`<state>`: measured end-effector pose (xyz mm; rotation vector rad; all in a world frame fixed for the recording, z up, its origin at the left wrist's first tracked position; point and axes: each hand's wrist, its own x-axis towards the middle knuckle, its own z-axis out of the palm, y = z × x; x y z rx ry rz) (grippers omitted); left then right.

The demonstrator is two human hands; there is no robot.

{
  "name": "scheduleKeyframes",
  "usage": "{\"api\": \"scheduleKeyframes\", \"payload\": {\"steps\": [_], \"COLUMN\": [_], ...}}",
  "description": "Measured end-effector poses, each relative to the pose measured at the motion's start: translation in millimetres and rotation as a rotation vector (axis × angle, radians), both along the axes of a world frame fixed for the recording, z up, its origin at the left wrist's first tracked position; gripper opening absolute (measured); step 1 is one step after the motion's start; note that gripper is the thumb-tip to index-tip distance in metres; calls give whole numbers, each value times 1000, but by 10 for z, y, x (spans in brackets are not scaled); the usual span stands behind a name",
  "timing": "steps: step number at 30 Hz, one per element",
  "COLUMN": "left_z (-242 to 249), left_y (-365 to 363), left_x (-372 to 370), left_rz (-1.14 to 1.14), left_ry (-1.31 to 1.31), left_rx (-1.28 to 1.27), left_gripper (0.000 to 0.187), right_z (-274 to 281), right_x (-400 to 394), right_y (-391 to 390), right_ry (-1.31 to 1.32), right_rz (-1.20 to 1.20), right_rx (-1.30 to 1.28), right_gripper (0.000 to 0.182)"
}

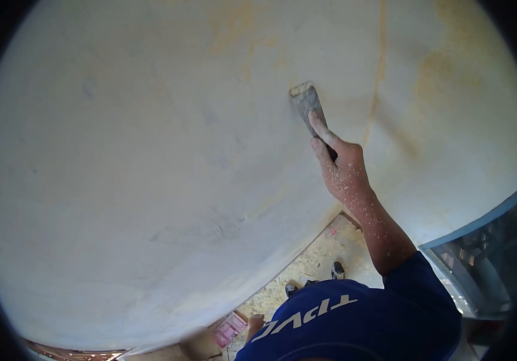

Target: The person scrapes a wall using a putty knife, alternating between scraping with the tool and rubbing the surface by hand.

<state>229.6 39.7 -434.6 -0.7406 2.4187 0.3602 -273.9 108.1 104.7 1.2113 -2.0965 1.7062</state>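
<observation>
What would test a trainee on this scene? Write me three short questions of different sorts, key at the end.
1. Which hand holds the flat scraper?
2. True or false: the forearm behind that hand is free of pale specks.
3. Fill in the colour: the person wears a ____ shirt with white lettering.

Key: 1. The right hand. 2. False; pale specks dot the skin. 3. Blue.
</observation>
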Motion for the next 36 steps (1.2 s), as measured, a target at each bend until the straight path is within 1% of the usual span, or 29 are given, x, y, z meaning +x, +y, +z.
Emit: {"api": "scheduleKeyframes", "payload": {"steps": [2, 3, 4, 6, 7, 8, 11, 13, 14, 15, 16, 17, 20, 22, 23, 24, 26, 27, 28, 29, 30, 31, 32, 34, 35, 36], "left_z": [143, 195, 229, 297, 336, 326, 345, 331, 346, 415, 335, 263, 224, 129, 47, 169, 250, 236, 148, 21, -72, -93, -143, -251, -309, -356], "left_y": [-73, -76, -54, -92, -90, -103, -12, -6, -25, 0, -10, 1, 62, 30, 3, 1, -43, -67, -66, -49, -10, 29, 61, 112, 106, 97], "left_x": [-5, -47, -58, -148, -157, -202, -173, -209, -185, -213, -203, -170, -79, -54, -61, -118, -159, -197, -172, -149, -141, -135, -115, -93, -69, -48], "left_rz": [41, 64, 76, -15, 13, 14, -29, -33, -40, -20, -18, -1, -20, -114, 315, 429, -11, -56, -99, -113, -84, -53, -60, 5, 0, 0], "left_ry": [-35, -45, -48, -68, -3, 3, 1, -35, -71, -30, -20, 15, 46, 37, 22, 14, 17, 16, 16, 30, 99, 160, 159, 116, 120, 119], "left_rx": [174, 260, 261, 34, 35, 38, 53, 59, 52, 19, 13, 17, 58, 69, 280, 330, 80, 69, 56, 48, 10, -24, -22, 28, 30, 36], "left_gripper": [23, 24, 24, 24, 24, 24, 24, 24, 24, 23, 23, 22, 20, 20, 21, 21, 18, 18, 18, 18, 16, 14, 14, 17, 17, 18], "right_z": [396, 472, 386, -9, -282, -306, -96, 74, -21, -190, -320, -389, -135, 121, 198, 188, 42, -100, -56, 11, 87, 229, 440, 746, 693, 609], "right_x": [26, 44, 76, 157, 202, 325, 323, 300, 340, 375, 398, 414, 356, 283, 253, 248, 240, 197, 127, 35, -65, -194, -285, -448, -474, -497], "right_y": [8, -7, -25, -86, -97, -43, -59, -76, -82, -83, -83, -84, -113, -157, -144, -115, -108, -105, -54, -11, 21, 36, 62, 105, 101, 72], "right_ry": [-114, -133, -136, 21, 110, 69, 28, 98, 95, 133, 177, 182, 125, 105, 84, 96, 23, 11, 27, -30, -93, -137, -260, -335, -332, -238], "right_rz": [-16, 18, 29, 48, 82, 92, 79, 65, 68, 57, 46, 66, 54, 57, 65, 50, 32, 42, 26, -38, -99, -123, -89, -2, -7, -73], "right_rx": [54, 38, 40, -56, -67, 57, 64, 33, 32, 41, 49, 5, 11, -17, -44, -46, 26, -48, -56, -4, 51, 43, 43, -8, -7, 15], "right_gripper": [40, 40, 40, 39, 40, 42, 43, 43, 43, 43, 43, 43, 44, 44, 45, 45, 46, 45, 45, 44, 44, 43, 43, 43, 43, 43]}}
